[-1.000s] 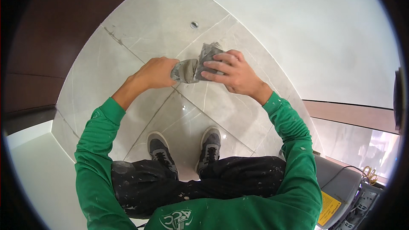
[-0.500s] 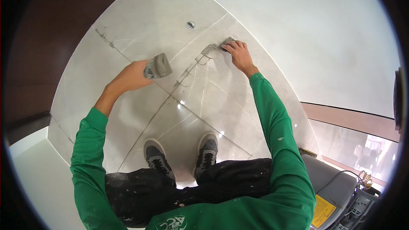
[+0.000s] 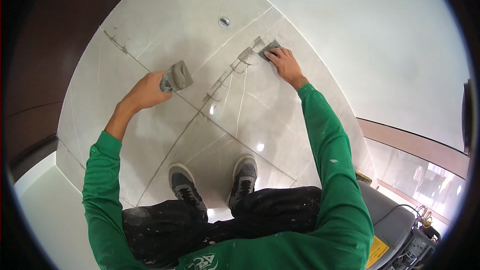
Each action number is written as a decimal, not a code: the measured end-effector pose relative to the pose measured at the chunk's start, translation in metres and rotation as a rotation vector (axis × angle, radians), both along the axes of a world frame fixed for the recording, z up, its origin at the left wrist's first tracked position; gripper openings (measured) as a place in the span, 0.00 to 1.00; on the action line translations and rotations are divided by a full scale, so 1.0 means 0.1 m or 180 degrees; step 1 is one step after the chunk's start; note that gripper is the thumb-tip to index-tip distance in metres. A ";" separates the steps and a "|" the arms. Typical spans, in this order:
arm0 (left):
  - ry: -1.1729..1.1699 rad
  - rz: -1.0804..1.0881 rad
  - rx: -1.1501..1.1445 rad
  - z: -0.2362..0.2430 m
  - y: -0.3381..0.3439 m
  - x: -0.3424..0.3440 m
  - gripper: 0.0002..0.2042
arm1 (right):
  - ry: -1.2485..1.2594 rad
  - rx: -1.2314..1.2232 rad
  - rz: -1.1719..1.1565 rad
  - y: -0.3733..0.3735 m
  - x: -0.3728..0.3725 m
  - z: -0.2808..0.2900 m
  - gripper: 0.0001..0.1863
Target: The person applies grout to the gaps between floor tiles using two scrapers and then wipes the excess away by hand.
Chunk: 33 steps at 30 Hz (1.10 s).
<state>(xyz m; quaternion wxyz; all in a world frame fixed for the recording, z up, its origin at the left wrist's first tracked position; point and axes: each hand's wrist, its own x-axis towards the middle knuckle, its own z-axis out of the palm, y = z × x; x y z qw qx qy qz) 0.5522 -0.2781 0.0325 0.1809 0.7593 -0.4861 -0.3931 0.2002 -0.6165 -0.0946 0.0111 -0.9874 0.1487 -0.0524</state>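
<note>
My left hand (image 3: 149, 91) is closed around a wide putty knife (image 3: 181, 75), its blade loaded with a grey lump of grout. It hovers over the tiled floor (image 3: 165, 135), left of a tile joint. Farther right, my right hand (image 3: 287, 65) grips a small dark, flat grout spreader (image 3: 271, 47) against the tile, fingers over its near edge. Beside the spreader runs a joint with smeared grey grout (image 3: 244, 58) along it. The fingers partly cover the spreader.
A round metal drain (image 3: 224, 22) is set in the floor ahead. A white wall (image 3: 370, 45) borders the right, dark brown panelling (image 3: 55, 35) the left. My shoes (image 3: 244, 177) stand on the near tiles. A grey case (image 3: 390, 215) with cables sits at lower right.
My right hand has shifted slightly right with the spreader, and more smeared grout shows beside it. My left hand and the loaded putty knife have moved a little left.
</note>
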 end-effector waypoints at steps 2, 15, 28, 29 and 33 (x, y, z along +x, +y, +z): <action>-0.0017 -0.0057 0.0092 -0.01 -0.03 0.02 0.18 | -0.0052 0.0158 0.0058 -0.01 0.04 0.16 0.25; 0.0079 -0.0014 -0.0338 0.23 -0.03 -0.06 0.17 | 0.0474 0.0449 -0.1103 0.36 0.80 -0.01 0.12; -0.0025 0.0026 -0.0357 0.38 0.06 -0.05 0.19 | 0.0672 0.0808 -0.0004 2.57 0.91 0.06 0.15; -0.0034 0.0020 -0.0381 0.39 0.05 -0.06 0.19 | 0.0853 0.0734 0.0046 2.62 0.90 0.14 0.15; 0.0009 -0.0036 -0.0461 0.31 0.06 -0.07 0.18 | 0.0717 0.1040 0.0026 2.62 0.82 0.11 0.14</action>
